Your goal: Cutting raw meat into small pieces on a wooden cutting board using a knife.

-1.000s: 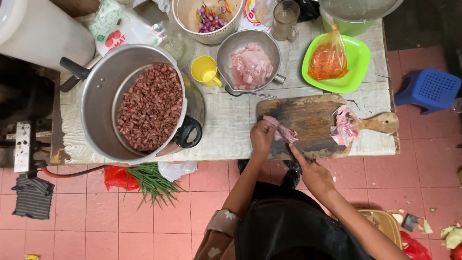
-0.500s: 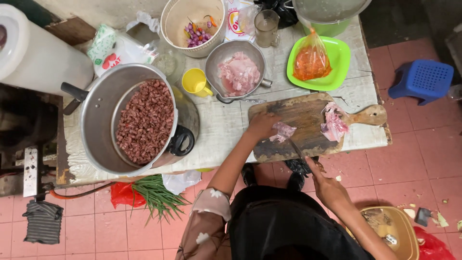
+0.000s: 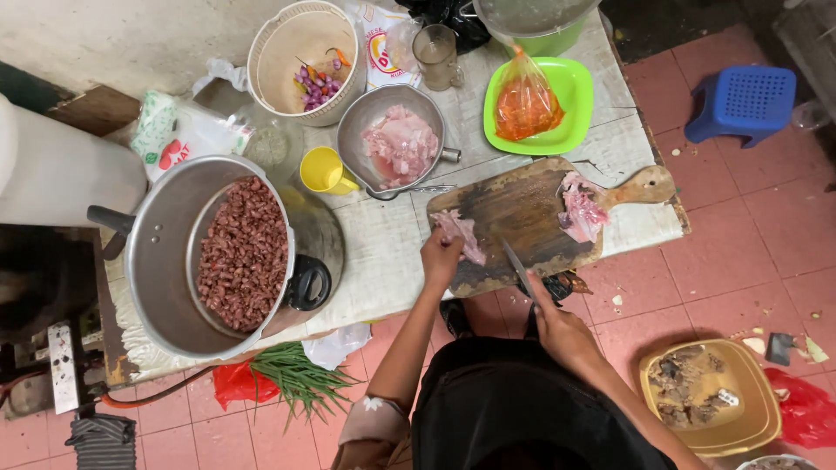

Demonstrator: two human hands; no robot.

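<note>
Two meat pieces left on cutting board [image 3: 522, 218]: left hand [image 3: 441, 258] pinches meat strip [image 3: 461, 237] at near-left corner, right hand [image 3: 562, 331] grips knife [image 3: 517, 261], uncut chunk [image 3: 579, 209] waits by handle end, metal bowl [image 3: 396, 144] already holds meat

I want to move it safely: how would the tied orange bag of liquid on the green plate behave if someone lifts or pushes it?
The orange bag looks like thin plastic filled with liquid, so it would probably sag and wobble, not keep its shape. It stands upright and is tied at its top, so lifting by the knot seems safest. If pushed, it may topple or slide on the smooth green plate, and it could burst.
</note>
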